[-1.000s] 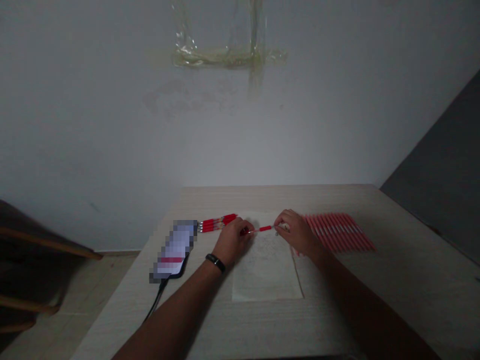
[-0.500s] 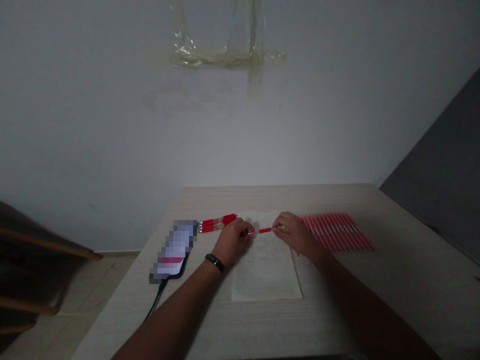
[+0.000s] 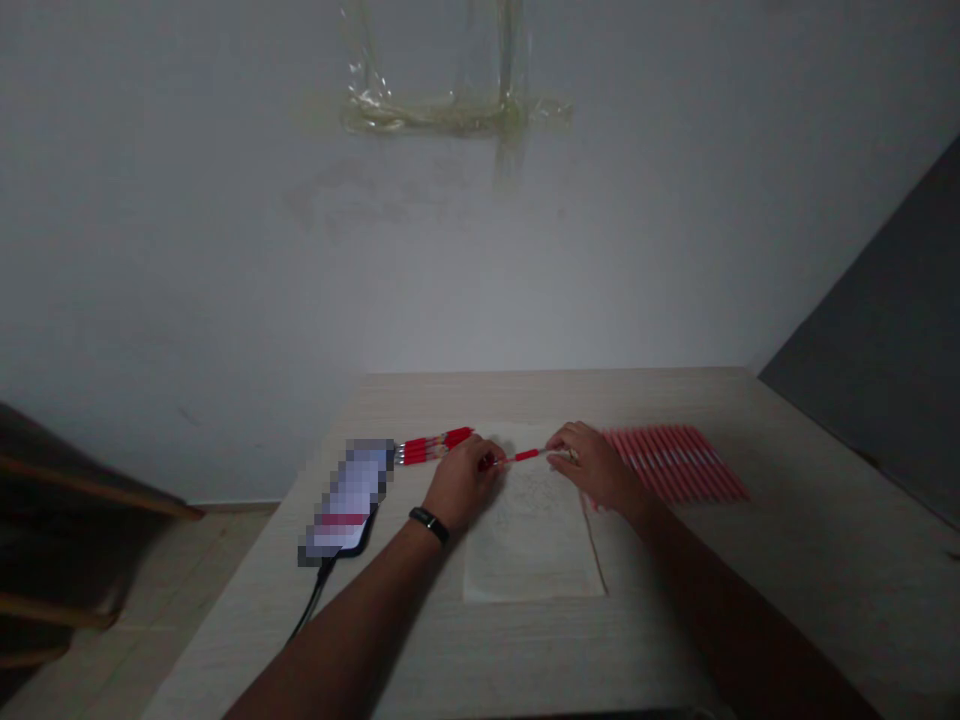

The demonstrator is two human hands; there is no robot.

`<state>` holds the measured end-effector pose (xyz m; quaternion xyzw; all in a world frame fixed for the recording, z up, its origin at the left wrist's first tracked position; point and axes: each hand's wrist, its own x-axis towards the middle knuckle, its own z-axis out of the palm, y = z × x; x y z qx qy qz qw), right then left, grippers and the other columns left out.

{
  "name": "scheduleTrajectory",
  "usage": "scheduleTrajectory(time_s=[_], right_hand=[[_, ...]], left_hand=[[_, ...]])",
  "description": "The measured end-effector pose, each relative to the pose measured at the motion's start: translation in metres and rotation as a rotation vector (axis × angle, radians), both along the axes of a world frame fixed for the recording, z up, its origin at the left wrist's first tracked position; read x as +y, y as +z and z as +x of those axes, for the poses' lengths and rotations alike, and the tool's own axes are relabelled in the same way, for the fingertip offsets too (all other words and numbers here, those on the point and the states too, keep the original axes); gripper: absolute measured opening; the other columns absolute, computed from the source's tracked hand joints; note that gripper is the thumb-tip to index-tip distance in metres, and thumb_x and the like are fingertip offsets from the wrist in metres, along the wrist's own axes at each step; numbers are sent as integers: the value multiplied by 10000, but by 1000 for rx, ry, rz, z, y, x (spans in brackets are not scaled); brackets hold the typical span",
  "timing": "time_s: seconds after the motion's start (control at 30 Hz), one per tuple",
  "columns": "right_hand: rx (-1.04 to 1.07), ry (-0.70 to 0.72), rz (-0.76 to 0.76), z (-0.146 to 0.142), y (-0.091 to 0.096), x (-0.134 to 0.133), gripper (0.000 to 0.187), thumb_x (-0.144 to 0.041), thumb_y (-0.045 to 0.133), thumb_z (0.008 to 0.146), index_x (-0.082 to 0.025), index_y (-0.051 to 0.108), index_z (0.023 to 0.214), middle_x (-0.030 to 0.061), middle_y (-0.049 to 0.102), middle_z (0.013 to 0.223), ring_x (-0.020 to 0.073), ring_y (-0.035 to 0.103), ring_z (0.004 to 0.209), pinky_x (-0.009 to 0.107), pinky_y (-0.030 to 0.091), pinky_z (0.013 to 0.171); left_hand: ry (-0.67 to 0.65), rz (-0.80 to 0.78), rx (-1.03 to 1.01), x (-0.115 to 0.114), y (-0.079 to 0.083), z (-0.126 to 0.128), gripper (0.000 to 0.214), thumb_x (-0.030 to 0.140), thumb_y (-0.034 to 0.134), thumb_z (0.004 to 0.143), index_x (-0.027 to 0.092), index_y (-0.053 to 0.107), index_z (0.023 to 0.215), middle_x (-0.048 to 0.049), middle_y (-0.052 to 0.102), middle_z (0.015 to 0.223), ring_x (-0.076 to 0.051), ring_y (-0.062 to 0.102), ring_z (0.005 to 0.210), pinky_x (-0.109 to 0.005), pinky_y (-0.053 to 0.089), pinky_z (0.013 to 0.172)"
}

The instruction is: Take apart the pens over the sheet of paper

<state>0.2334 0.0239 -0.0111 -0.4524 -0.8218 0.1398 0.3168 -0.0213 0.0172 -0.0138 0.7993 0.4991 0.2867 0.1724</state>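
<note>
A thin red pen (image 3: 527, 455) is stretched between my two hands above a sheet of paper. My left hand (image 3: 466, 478) is closed around its left end, with the fingers hiding that part. At the other end, my right hand (image 3: 592, 462) pinches the pen's tip between thumb and fingers. Faint drawn lines show on the paper (image 3: 534, 560) under the pen. Just behind my left hand lie several red pens (image 3: 424, 447) with silver ends. Beside my right hand is a neat row of several red-and-clear pens (image 3: 679, 462), a little blurred.
A phone (image 3: 349, 500), its screen pixelated, lies at the left of the wooden table (image 3: 420, 640), with a black cable (image 3: 309, 605) running toward me. The wall (image 3: 637, 250) rises behind the table. Wooden furniture (image 3: 90, 490) stands at the left on the floor.
The right end of the red pen has risen slightly, so it slants more. My right fingers have shifted a little and look more apart. My left hand has barely moved.
</note>
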Motion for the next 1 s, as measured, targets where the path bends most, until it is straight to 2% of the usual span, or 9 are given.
scheduleTrajectory(time_s=[0.23, 0.37, 0.47, 0.57, 0.73, 1.0], right_hand=[[-127, 17, -12, 5, -7, 4, 24, -161, 699, 838, -176, 681, 843, 50, 657, 851, 209, 581, 884, 332, 437, 813], [-121, 1, -31, 4, -7, 2, 62, -147, 677, 834, -181, 658, 785, 47, 658, 821, 206, 608, 860, 332, 455, 793], [-8, -76, -182, 3, -8, -1, 59, -212, 604, 883, -185, 630, 837, 23, 651, 777, 150, 603, 621, 276, 468, 602], [167, -150, -339, 2, -9, -1, 132, -305, 548, 910, -188, 609, 912, 9, 664, 762, 105, 534, 449, 226, 403, 438], [345, -143, -323, 3, -11, 5, 156, -343, 595, 869, -192, 611, 907, 39, 699, 820, 154, 652, 634, 225, 473, 499], [370, -89, -304, 0, -12, 6, 127, -321, 606, 863, -200, 622, 898, 24, 690, 819, 160, 662, 728, 260, 521, 642]], left_hand=[[21, -19, 16, -1, 1, 0, 106, 226, 635, 871, 186, 707, 936, -66, 680, 910, -186, 608, 821, -301, 456, 726], [8, -11, 12, 0, -1, -1, 112, 238, 621, 884, 190, 708, 935, -64, 682, 912, -188, 608, 833, -305, 459, 737], [8, -10, 14, 1, -2, -2, 109, 236, 630, 876, 190, 709, 935, -63, 682, 909, -192, 609, 847, -308, 463, 754], [13, -5, 16, 1, -2, -2, 102, 227, 641, 867, 188, 707, 934, -64, 683, 914, -194, 610, 859, -312, 465, 773], [24, 0, 17, 0, -2, -1, 98, 242, 640, 874, 193, 706, 926, -58, 682, 905, -188, 608, 834, -308, 463, 752], [17, 3, 23, 0, 0, 0, 123, 279, 626, 892, 194, 711, 921, -59, 677, 884, -190, 608, 823, -311, 464, 749]])
